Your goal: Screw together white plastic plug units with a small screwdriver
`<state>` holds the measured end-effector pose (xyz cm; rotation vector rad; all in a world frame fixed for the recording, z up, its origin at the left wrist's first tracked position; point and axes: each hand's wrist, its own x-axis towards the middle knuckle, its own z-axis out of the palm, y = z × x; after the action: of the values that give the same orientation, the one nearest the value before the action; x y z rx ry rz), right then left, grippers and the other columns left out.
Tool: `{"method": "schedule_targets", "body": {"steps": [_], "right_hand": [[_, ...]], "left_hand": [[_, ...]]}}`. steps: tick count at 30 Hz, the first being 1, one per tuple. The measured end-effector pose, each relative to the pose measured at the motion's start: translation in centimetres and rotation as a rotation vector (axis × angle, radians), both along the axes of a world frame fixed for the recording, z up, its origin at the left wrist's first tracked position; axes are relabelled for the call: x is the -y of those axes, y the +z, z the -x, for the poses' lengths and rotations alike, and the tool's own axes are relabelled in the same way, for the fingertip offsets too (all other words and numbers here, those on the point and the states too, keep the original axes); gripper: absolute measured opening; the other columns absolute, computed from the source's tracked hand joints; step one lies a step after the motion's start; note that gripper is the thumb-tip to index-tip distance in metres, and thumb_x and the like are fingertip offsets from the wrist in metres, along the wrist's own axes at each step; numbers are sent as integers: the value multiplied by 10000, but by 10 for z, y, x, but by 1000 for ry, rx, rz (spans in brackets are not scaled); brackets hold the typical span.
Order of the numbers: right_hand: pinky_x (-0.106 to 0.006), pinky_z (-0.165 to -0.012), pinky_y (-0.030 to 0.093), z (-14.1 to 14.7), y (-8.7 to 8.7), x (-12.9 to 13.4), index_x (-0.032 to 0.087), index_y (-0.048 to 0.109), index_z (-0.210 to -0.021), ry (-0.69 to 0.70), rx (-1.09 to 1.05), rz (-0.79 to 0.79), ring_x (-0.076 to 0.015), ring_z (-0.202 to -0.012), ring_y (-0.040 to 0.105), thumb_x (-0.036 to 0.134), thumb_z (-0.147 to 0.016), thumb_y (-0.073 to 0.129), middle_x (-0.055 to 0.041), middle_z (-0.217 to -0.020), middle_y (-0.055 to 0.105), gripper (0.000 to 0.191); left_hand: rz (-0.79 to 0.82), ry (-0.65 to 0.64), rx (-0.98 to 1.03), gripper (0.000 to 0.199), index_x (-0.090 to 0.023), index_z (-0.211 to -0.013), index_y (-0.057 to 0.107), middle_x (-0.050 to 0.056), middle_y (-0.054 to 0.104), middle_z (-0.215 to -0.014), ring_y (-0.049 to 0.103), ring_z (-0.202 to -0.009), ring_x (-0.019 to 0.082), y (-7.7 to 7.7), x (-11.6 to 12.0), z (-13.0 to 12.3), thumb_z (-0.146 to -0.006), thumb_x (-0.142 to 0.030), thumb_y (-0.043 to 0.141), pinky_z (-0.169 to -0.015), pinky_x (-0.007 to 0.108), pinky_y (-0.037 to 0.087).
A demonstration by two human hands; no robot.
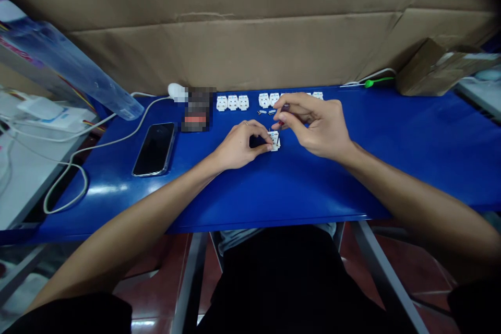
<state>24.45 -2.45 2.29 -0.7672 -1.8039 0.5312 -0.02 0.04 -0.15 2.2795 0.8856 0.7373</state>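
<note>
My left hand [245,143] pinches the left edge of a small white electrical module [275,141] that rests on the blue table. My right hand [317,122] is closed around the dark red handle of a screwdriver [286,108], held above the module. Its thin shaft points down to the module's face; whether the tip sits in a screw cannot be made out. Just behind lie a few small metal-and-white parts [263,112]. Similar white modules [233,103] stand in a row along the back, and my right hand hides part of that row.
A phone [154,149] lies to the left, near a white cable [84,172] looping over the blue table [235,198]. Behind it is a blurred-out dark packet [195,115]. A clear plastic piece [74,62] leans at far left. A cardboard box [438,70] stands at back right.
</note>
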Motion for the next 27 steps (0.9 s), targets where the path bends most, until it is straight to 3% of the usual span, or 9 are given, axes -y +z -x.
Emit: {"method": "schedule_targets", "body": {"steps": [6,10,15,27], "right_hand": [[-300,-779,734,2,4,4,241,850,-1303,-81,100,-66,-174,-790,872,333,-1118,735,-14,-967,882,237],[-292,-822,745,0,7,4,231,844,-1329,-31,109,-109,-181,-915,909,277,-1111,723,-45,-1181,917,254],[-304,-914,775,-4,8,5,269,849,-1371,37,102,-113,-184,-984,914,299,-1113,718,-19,-1208,915,291],[-327,-890,752,-3,9,6,271,852,-1388,64,165,-117,-185,-905,894,313,-1115,702,-23,-1208,922,314]], "left_hand": [[-7,-8,13,55,-285,-1019,880,47,890,-1165,812,-1231,298,-3,-1,-1,-1039,-326,849,-1113,499,584],[1,-18,5,82,-287,-1039,868,45,898,-1180,782,-1303,305,-2,0,0,-1049,-356,825,-1204,542,543],[46,-4,-38,121,-302,-1079,875,46,882,-1273,742,-1378,331,4,2,1,-971,-355,885,-1292,613,479],[88,1,28,120,-271,-1047,891,71,868,-1263,781,-1315,323,3,1,2,-957,-343,923,-1235,542,573]]}}
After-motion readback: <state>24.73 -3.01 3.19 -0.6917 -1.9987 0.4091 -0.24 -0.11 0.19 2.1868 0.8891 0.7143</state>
